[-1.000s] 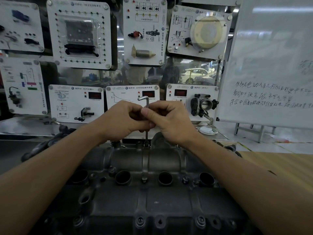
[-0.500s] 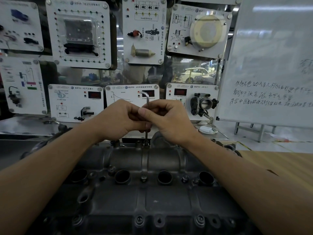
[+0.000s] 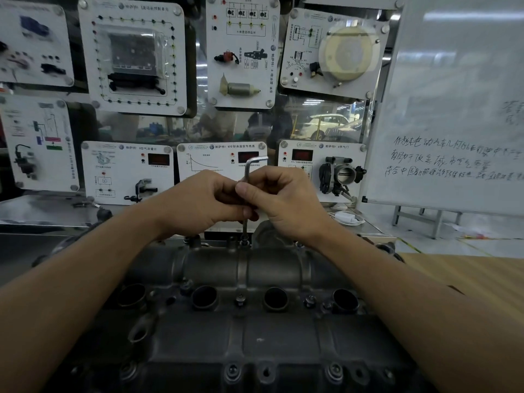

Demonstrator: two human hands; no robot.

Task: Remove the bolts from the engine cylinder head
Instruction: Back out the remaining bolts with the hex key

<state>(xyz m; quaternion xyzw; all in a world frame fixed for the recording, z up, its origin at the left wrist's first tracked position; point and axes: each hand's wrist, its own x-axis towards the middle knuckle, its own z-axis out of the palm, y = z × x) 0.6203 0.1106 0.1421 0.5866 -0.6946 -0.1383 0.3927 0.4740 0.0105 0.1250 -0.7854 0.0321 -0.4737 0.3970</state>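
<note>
Both hands met over the far edge of the cylinder head point(image 3: 255, 330); the left hand point(image 3: 198, 202) and right hand point(image 3: 286, 199) were each closed in a pinching grip around the upright shaft of an L-shaped hex key point(image 3: 246, 191), short arm pointing right at the top. The key's tip sat in a bolt point(image 3: 244, 243) on the far rail of the head, at about mid-length. Risks, as judged: the long shaft was held high, so any lean could cam the tip out of the socket and round it; a loose bolt could tip off the far edge, or drop into 1 of the 4 open round wells point(image 3: 204, 296) nearer the camera. Several bolts point(image 3: 232, 370) were seated along the near rail, so much of the job looked undone. The head lay on a grey metal counter point(image 3: 39, 211). Behind stood white training panels point(image 3: 133, 58) with mounted car parts; a handwritten whiteboard point(image 3: 453, 109) stood right, a wooden top point(image 3: 467, 273) below it.
</note>
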